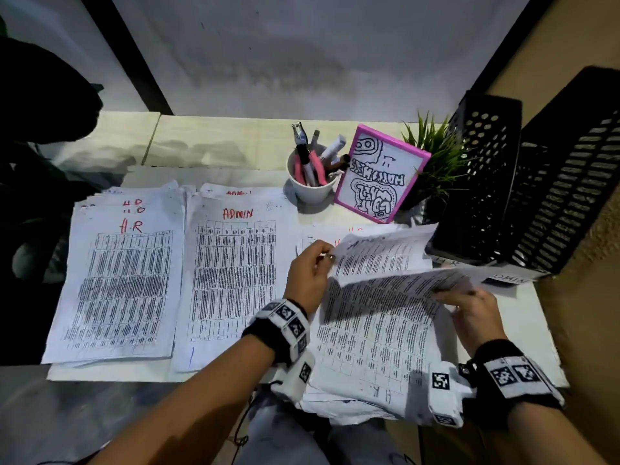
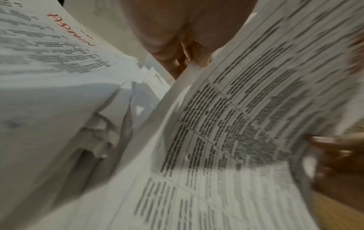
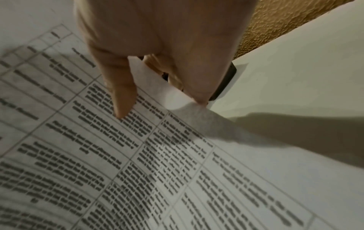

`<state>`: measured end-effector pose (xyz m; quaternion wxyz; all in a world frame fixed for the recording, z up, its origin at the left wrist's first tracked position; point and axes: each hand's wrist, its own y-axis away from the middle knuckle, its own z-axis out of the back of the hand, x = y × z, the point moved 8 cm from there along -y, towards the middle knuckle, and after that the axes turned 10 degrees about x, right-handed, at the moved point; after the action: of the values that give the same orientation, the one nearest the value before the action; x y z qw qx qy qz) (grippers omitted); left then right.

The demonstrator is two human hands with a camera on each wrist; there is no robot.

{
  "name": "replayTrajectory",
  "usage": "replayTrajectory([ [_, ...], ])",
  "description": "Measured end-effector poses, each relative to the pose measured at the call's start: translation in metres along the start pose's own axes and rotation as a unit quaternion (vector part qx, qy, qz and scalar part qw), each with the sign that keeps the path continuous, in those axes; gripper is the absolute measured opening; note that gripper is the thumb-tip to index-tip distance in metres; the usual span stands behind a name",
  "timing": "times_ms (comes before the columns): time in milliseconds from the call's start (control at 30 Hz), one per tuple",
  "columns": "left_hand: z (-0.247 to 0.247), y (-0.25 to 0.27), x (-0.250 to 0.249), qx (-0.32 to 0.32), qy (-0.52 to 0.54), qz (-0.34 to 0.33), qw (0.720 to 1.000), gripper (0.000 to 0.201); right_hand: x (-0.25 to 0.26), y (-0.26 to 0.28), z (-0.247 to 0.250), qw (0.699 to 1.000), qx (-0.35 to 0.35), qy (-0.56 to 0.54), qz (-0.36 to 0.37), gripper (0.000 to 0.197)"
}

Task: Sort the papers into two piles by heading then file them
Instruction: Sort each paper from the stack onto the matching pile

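On the white table [image 1: 110, 372] lie a pile headed HR [image 1: 124, 283] at the left and a pile headed ADMIN [image 1: 235, 280] beside it. A loose stack [image 1: 369, 350] lies in front of me at the right. My left hand [image 1: 327, 256] pinches the top left corner of a lifted, curled sheet [image 1: 382, 260] with a dark ADMIN heading. My right hand [image 1: 449, 292] pinches the sheet's right edge. The left wrist view shows the fingers [image 2: 177, 60] on the sheet's edge [image 2: 256, 109]. In the right wrist view a thumb and finger [image 3: 122, 99] clamp the printed sheet [image 3: 138, 155].
Two black perforated file holders [image 1: 486, 182] [image 1: 570, 196] stand at the right, with labels HR [image 1: 446, 262] and ADMIN [image 1: 508, 280] at their feet. Behind the piles stand a white cup of pens [image 1: 310, 182], a pink-framed drawing [image 1: 379, 172] and a green plant [image 1: 436, 156].
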<state>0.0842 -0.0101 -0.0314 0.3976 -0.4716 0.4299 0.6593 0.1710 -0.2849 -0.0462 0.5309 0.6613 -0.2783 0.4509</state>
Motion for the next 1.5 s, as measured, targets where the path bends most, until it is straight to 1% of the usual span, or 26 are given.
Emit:
replayTrajectory([
  [133,-0.009,0.032,-0.019,0.072,0.059,-0.022,0.995,0.012,0.005,0.002,0.003,0.999,-0.02,0.018,0.016,0.035],
  [167,-0.012,0.037,-0.017,0.082,0.075,-0.018,0.994,0.012,0.005,0.0,0.001,1.0,-0.017,0.006,0.017,0.029],
  [200,-0.016,0.041,-0.015,0.089,0.097,-0.011,0.991,0.012,0.006,0.0,0.0,1.0,-0.019,-0.018,0.013,0.032],
  [233,-0.019,0.044,-0.011,0.087,0.116,0.0,0.989,0.014,0.005,-0.002,0.0,0.999,-0.016,-0.034,0.007,0.041],
  [267,-0.02,0.046,-0.007,0.079,0.13,0.013,0.988,0.02,0.005,-0.003,0.0,0.998,-0.018,-0.068,0.001,0.048],
  [333,-0.019,0.05,-0.001,0.047,0.146,0.053,0.987,0.037,0.004,-0.007,0.0,0.987,-0.011,-0.159,0.009,0.045],
  [367,-0.018,0.05,0.003,0.027,0.157,0.07,0.985,0.044,0.005,-0.007,0.001,0.983,-0.007,-0.182,0.009,0.046],
  [433,-0.015,0.052,0.002,-0.003,0.171,0.076,0.982,0.045,0.011,-0.009,-0.003,0.984,0.005,-0.18,0.012,0.052],
  [500,-0.01,0.054,-0.004,-0.028,0.153,0.069,0.986,0.045,0.022,-0.012,-0.011,0.984,0.012,-0.178,0.026,0.052],
  [567,0.003,0.054,-0.013,-0.052,0.146,0.049,0.987,0.043,0.035,-0.014,-0.021,0.986,0.02,-0.159,0.044,0.044],
  [633,0.032,0.052,-0.023,-0.09,0.145,0.018,0.985,0.038,0.045,-0.016,-0.031,0.992,0.034,-0.112,0.056,0.035],
  [667,0.051,0.05,-0.027,-0.111,0.143,0.001,0.984,0.037,0.047,-0.015,-0.037,0.994,0.045,-0.082,0.051,0.043],
  [733,0.094,0.048,-0.023,-0.147,0.125,-0.003,0.981,0.038,0.038,-0.02,-0.041,0.999,0.045,0.001,0.028,0.072],
  [767,0.118,0.048,-0.016,-0.17,0.111,0.004,0.979,0.039,0.031,-0.023,-0.04,0.998,0.033,0.05,0.01,0.081],
  [800,0.141,0.049,-0.007,-0.19,0.091,0.015,0.977,0.038,0.023,-0.028,-0.037,0.994,0.021,0.103,-0.006,0.084],
  [833,0.162,0.05,0.001,-0.209,0.07,0.031,0.975,0.036,0.018,-0.031,-0.034,0.985,0.003,0.172,-0.016,0.08],
  [900,0.195,0.054,0.017,-0.24,0.032,0.06,0.968,0.029,0.01,-0.038,-0.021,0.943,-0.056,0.326,-0.044,0.066],
  [933,0.207,0.057,0.023,-0.25,0.013,0.074,0.965,0.025,0.005,-0.039,-0.019,0.925,-0.073,0.368,-0.061,0.064],
  [1000,0.221,0.059,0.037,-0.256,-0.029,0.103,0.961,0.016,0.0,-0.036,-0.024,0.901,-0.078,0.417,-0.089,0.058],
  [1067,0.226,0.057,0.052,-0.243,-0.08,0.143,0.956,0.018,-0.005,-0.035,-0.029,0.883,-0.073,0.452,-0.103,0.053],
  [1200,0.222,0.047,0.077,-0.188,-0.15,0.177,0.954,0.028,-0.014,-0.034,-0.028,0.875,-0.086,0.462,-0.116,0.039],
  [1267,0.217,0.044,0.077,-0.177,-0.189,0.184,0.948,0.029,-0.016,-0.032,-0.024,0.882,-0.119,0.444,-0.099,0.033],
  [1333,0.212,0.042,0.071,-0.189,-0.238,0.183,0.935,0.026,-0.011,-0.028,-0.02,0.891,-0.153,0.422,-0.064,0.025],
  [1367,0.208,0.042,0.064,-0.204,-0.265,0.178,0.925,0.025,-0.009,-0.026,-0.02,0.895,-0.157,0.416,-0.047,0.018],
  [1433,0.198,0.043,0.051,-0.237,-0.313,0.155,0.907,0.026,-0.006,-0.024,-0.018,0.903,-0.15,0.401,-0.022,0.011],
  [1500,0.177,0.036,0.039,-0.228,-0.337,0.112,0.907,0.029,-0.003,-0.023,-0.015,0.908,-0.135,0.397,0.004,0.011],
])
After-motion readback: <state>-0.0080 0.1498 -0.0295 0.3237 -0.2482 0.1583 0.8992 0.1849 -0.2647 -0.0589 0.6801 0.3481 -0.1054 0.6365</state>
